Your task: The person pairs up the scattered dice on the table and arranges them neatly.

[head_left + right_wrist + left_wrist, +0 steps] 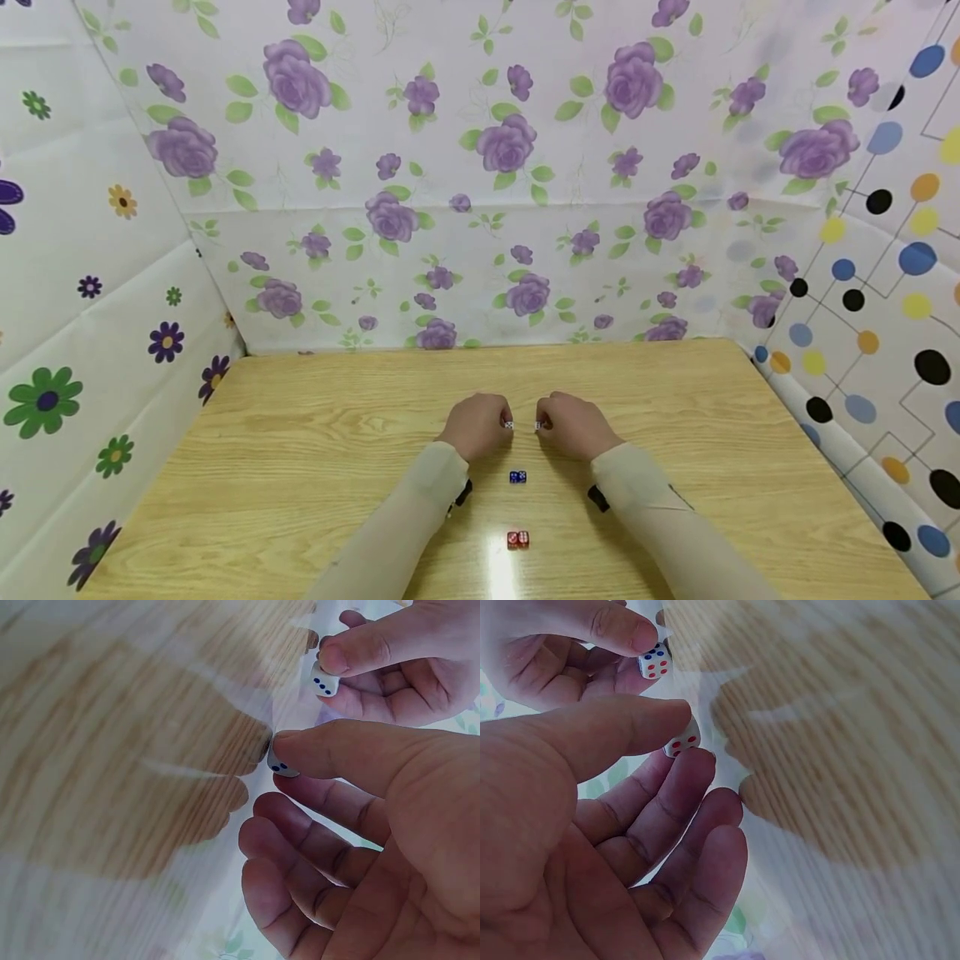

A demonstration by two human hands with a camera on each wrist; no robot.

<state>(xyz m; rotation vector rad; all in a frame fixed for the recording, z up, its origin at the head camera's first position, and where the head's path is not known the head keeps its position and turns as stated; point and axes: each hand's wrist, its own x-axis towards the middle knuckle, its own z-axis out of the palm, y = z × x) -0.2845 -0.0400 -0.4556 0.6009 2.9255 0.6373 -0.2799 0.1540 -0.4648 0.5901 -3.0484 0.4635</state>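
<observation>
Between thumb and fingertips my left hand (476,425) pinches a white die (684,741) with red pips on the face turned to its camera. My right hand (576,423) pinches a second white die (282,765), which shows blue pips in the right wrist view. In the head view the two hands face each other over the middle of the table, a small gap apart. Both dice are partly covered by the fingers. Closer to the body, two blue dice (517,477) sit side by side, and nearer still lie two red dice (517,539) next to each other.
The wooden table (315,433) has a glossy top that mirrors the hands. A flowered sheet (465,275) hangs behind its far edge. Patterned sheets flank it, one with daisies (97,333) on the left and one with dots (862,275) on the right.
</observation>
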